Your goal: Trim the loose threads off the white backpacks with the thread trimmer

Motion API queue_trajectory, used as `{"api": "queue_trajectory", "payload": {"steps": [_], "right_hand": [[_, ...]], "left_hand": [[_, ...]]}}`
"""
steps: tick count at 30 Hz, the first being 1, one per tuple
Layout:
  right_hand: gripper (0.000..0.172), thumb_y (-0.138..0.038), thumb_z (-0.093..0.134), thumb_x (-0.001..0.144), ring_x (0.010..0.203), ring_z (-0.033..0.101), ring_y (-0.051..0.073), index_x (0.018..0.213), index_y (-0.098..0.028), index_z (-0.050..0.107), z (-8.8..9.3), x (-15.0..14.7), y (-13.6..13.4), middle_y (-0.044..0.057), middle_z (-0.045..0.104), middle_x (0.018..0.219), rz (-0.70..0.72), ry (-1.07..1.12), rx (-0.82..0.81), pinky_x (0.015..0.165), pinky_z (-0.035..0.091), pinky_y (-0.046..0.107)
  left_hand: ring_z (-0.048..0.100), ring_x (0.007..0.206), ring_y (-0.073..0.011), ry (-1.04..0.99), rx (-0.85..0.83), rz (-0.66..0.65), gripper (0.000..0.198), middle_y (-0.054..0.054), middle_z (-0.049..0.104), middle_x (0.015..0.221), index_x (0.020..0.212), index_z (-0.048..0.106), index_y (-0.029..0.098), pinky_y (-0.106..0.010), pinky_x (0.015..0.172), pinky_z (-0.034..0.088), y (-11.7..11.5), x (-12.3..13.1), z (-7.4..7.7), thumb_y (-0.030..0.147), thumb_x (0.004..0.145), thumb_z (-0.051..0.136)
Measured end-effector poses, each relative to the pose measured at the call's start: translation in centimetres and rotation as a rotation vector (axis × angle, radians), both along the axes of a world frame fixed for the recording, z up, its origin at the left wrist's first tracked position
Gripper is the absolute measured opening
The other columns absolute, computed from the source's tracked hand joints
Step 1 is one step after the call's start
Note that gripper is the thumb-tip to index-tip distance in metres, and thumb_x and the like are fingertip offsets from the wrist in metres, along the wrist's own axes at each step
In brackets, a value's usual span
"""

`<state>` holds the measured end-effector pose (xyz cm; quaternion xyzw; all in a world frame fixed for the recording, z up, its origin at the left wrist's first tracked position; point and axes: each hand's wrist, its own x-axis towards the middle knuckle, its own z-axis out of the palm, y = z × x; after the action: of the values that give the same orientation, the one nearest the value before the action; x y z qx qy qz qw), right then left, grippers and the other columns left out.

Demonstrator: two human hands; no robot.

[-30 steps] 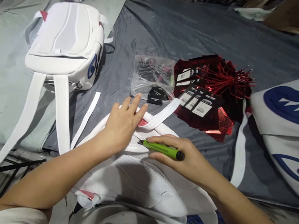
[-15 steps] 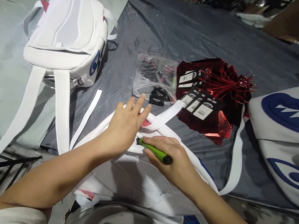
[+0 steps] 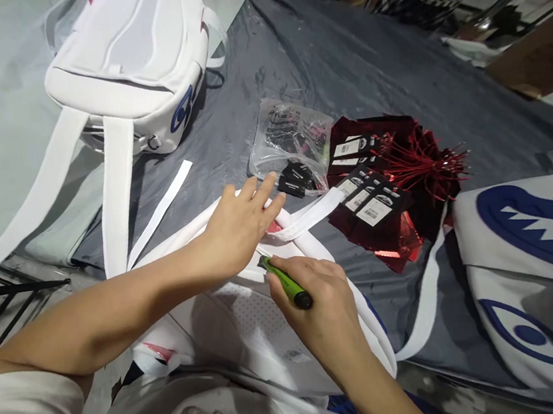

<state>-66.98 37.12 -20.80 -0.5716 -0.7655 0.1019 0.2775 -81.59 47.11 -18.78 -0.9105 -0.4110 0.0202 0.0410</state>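
Observation:
A white backpack (image 3: 263, 323) lies in front of me, its perforated back panel facing up. My left hand (image 3: 239, 228) rests flat on its upper edge with the fingers spread, near a red patch and a white strap (image 3: 308, 215). In my right hand (image 3: 320, 295) is a green pen-like tool (image 3: 289, 284) with black ends, its tip pointing at the white trim just beside my left hand. Exactly what the tip touches is too small to tell.
Another white backpack (image 3: 127, 57) with long straps stands at the back left. A clear plastic bag (image 3: 288, 138) holds black and pink items. Red foil pouches (image 3: 386, 240) with black tags lie beside it. At right is a white bag with blue tooth-and-eye graphics (image 3: 519, 258).
The view has shifted slightly. My right hand has moved a little with the green tool, which keeps its angle. My left hand keeps its spread pose on the backpack.

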Motion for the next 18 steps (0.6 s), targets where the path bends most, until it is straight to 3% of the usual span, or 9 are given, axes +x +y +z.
{"api": "queue_trajectory", "payload": {"steps": [18], "right_hand": [[0.016,-0.022,0.061,0.087,0.085,0.070,0.023,0.098,-0.020,0.071,-0.31,-0.99,-0.37,0.007,0.075,0.092,-0.121,0.008,-0.006,0.085,0.046,0.041]], "left_hand": [[0.034,0.139,-0.0344,0.013,-0.004,-0.006,0.071,-0.016,0.014,0.164,0.153,0.028,0.018,-0.045,0.095,0.042,0.02,-0.13,0.04,0.021,0.087,0.056]]}}
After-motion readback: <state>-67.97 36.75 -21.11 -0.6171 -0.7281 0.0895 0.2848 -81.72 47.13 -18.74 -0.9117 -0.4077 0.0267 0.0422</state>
